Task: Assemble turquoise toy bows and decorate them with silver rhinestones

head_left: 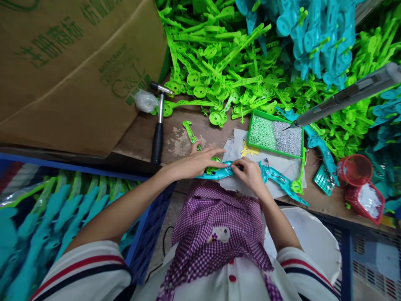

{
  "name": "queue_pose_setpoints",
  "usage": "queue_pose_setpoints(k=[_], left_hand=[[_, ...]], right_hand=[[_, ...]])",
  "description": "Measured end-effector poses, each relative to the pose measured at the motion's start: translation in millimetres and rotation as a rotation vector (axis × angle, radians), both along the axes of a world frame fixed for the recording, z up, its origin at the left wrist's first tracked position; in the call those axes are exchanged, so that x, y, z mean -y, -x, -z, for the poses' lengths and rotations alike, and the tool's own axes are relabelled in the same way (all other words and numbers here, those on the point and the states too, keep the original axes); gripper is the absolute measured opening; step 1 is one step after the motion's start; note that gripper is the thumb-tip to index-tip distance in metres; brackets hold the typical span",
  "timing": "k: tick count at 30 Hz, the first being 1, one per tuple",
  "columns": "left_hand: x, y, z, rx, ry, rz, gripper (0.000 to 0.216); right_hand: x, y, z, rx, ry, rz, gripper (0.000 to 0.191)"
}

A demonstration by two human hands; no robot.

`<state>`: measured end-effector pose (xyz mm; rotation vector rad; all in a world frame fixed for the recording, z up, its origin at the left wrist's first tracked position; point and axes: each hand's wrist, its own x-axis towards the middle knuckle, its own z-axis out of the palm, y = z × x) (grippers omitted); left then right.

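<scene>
Your left hand [200, 162] lies flat on the teal part [209, 176], your right hand [250, 173] pinching it in a narrow grip; at the worktop [180, 140] edge, a slip could drop it.

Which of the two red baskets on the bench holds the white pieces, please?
The red basket nearer the bench's front edge: white pieces fill it, while the other red basket just behind it shows only red mesh.

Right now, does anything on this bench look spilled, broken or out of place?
Nothing looks spilled or broken. One green part lies alone beside the hammer, apart from the green pile. The left hand presses and the right hand pinches a teal part.
</scene>
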<state>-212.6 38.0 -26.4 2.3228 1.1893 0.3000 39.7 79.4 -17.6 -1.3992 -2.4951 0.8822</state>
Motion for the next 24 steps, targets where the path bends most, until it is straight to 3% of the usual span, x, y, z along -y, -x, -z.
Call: queue_pose_setpoints(k=[13,24], left_hand=[[3.8,0.4,3.5,0.023,-0.034,0.004,0.072],[3.3,-1.1,-1.3,-0.089,-0.046,0.015,0.075]], right_hand=[[-0.9,8.9,-3.9,0.178,-0.129,0.000,0.018],[0.7,-35.2,-0.9,0.028,-0.154,0.197,0.019]])
